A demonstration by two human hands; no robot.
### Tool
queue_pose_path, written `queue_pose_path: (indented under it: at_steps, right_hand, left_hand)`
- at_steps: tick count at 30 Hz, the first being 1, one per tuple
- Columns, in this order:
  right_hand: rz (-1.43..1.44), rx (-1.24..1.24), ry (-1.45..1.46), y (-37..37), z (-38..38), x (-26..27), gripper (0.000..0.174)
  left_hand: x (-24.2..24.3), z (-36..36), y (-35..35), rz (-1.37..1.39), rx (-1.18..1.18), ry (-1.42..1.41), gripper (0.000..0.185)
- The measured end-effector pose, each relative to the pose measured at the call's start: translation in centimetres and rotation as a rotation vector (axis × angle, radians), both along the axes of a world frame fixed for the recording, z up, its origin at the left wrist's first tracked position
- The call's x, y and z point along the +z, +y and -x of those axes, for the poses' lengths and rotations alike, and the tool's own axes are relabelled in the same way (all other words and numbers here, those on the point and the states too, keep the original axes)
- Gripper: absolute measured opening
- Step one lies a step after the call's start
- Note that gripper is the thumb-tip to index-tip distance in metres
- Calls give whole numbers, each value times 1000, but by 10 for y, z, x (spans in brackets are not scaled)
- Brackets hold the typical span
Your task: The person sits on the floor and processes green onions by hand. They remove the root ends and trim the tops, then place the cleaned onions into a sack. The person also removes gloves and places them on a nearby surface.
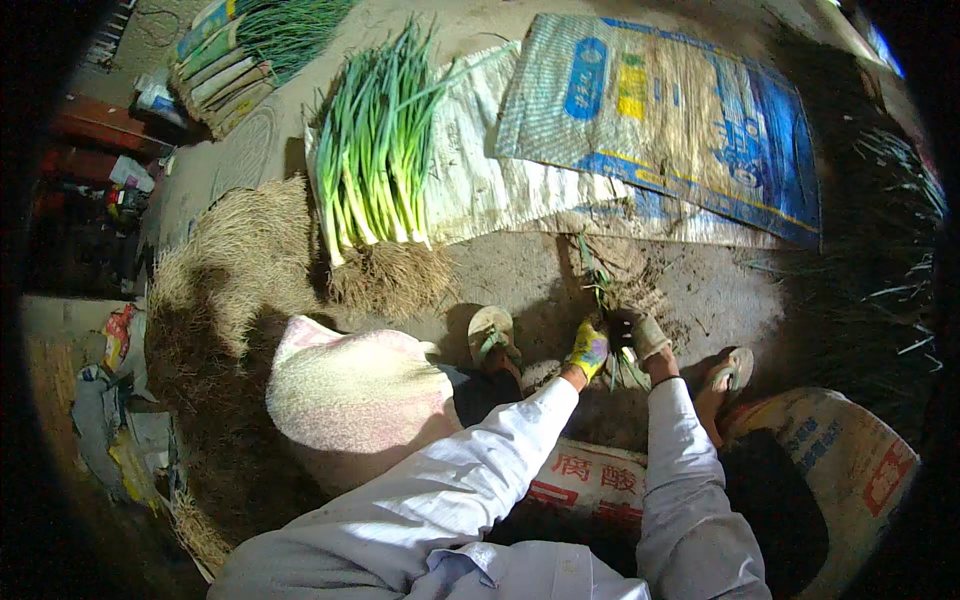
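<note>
My left hand (589, 351), in a yellow and purple glove, is low over the floor between my feet, at a green onion plant (598, 281) with leaves and soil about it. Right beside it is my right hand (646, 336), in a dirty pale glove, next to the same dirt-covered clump. The fingers of both hands are too dark and small to read, so their grip is unclear. Some green and white stalks (624, 369) show just below the hands. Further up on the left lies a bunch of green onions (382, 165), white stems and brown roots towards me.
Flattened woven sacks (660, 112) lie ahead. A large pile of roots (247, 255) is at the left, beside a pale pink towel-like cloth (360, 390). Bundled green onions (289, 34) stand at the upper left. Dark leaves (862, 300) cover the right side. Another sack (832, 450) is near my right leg.
</note>
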State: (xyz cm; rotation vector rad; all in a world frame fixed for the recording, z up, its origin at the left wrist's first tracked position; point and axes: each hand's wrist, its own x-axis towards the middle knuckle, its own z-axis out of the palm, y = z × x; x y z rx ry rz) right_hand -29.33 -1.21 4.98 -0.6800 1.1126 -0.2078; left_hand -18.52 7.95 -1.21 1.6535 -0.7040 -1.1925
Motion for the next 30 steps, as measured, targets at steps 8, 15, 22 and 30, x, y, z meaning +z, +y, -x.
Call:
queue_pose_path:
  at_steps: [8, 15, 22, 30]
  right_hand:
    - [373, -356, 32, -12, -10, 8, 31]
    - [470, -633, -106, -42, -13, 99, 17]
    - [608, -863, -208, -70, 3, 226, 8]
    - [847, -1001, -340, -62, 49, 389, 27]
  left_hand:
    - [28, 25, -34, -57, -68, -87, 31]
    - [112, 17, -71, 149, -107, -61, 45]
    - [276, -6, -103, 503, -280, 51, 36]
    - [303, -51, -113, 361, -214, -36, 26]
